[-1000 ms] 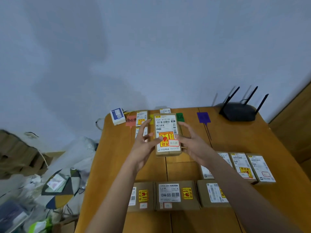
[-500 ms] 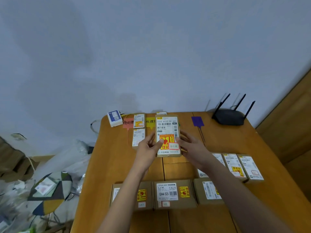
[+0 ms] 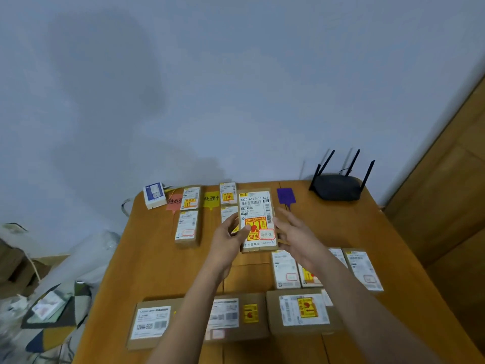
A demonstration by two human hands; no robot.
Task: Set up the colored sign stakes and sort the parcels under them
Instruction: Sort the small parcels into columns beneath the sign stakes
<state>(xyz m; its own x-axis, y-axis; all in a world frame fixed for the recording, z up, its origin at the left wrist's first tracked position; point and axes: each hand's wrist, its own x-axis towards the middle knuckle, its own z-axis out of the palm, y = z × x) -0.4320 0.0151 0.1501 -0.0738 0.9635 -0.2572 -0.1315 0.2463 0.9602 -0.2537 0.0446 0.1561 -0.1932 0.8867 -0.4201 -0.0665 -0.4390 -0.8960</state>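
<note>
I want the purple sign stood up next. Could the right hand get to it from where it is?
Probably yes. The right hand lies just short of the purple sign, with only bare table between them. It would first have to leave the parcel it flanks.

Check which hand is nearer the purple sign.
Right. The right hand sits just below the purple sign, fingers on the held parcel; the left hand is across that parcel.
</note>
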